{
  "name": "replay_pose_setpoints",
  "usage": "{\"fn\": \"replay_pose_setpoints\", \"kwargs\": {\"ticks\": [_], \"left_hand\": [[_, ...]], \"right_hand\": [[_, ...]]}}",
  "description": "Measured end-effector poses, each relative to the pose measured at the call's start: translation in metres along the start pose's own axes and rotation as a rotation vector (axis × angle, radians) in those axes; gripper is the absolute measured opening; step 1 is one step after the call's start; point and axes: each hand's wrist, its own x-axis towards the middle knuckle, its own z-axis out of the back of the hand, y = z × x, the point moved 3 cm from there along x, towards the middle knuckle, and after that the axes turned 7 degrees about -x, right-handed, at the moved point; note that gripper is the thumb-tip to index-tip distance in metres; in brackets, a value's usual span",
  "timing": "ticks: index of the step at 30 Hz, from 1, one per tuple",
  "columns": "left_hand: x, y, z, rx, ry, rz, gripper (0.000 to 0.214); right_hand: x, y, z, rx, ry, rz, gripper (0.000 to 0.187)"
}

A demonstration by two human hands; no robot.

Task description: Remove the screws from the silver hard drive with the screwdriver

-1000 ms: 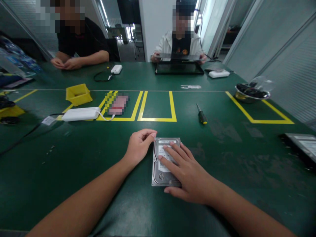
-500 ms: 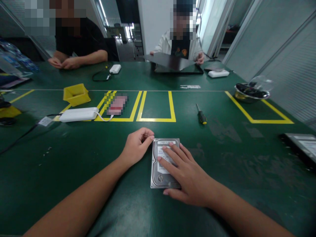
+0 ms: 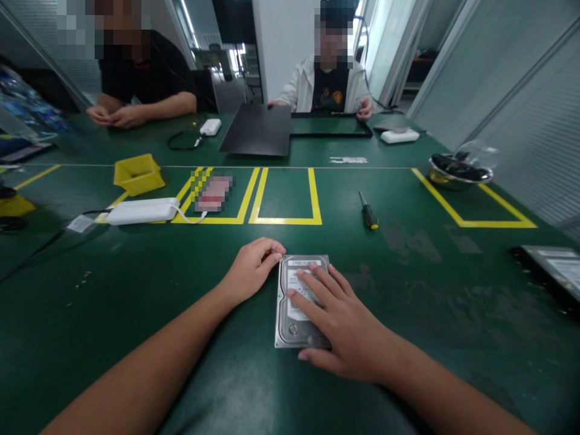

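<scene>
A silver hard drive (image 3: 290,314) with a white label lies flat on the green table (image 3: 181,314) in front of me. My right hand (image 3: 338,320) rests flat on top of it, fingers stretched out and spread over the label. My left hand (image 3: 251,269) sits at the drive's upper left corner with its fingers curled and pinched against the edge. A screwdriver (image 3: 368,211) with a yellow and black handle lies on the table beyond the drive, to the right.
A yellow bin (image 3: 136,174), a white box with a cable (image 3: 140,211) and yellow taped rectangles (image 3: 285,196) lie ahead. A metal bowl (image 3: 460,169) sits at the right, a flat device (image 3: 555,269) at the right edge. Two people sit opposite; one handles a black panel (image 3: 258,130).
My hands and the hard drive have stayed almost still. The person opposite has swung the black panel off the frame and laid it flat on the table to the frame's left.
</scene>
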Motion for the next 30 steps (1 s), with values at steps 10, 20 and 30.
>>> {"fn": "replay_pose_setpoints", "kwargs": {"ticks": [10, 20, 30], "left_hand": [[0.005, 0.012, -0.001, -0.234, 0.103, 0.142, 0.019], [0.005, 0.011, 0.001, -0.211, 0.123, 0.126, 0.016], [0.005, 0.011, 0.005, -0.209, 0.149, 0.115, 0.016]], "right_hand": [[0.001, 0.0, 0.0, -0.008, 0.007, -0.005, 0.08], [0.0, -0.001, 0.0, -0.002, 0.018, -0.008, 0.08], [0.0, -0.001, 0.0, -0.002, 0.016, -0.003, 0.081]]}}
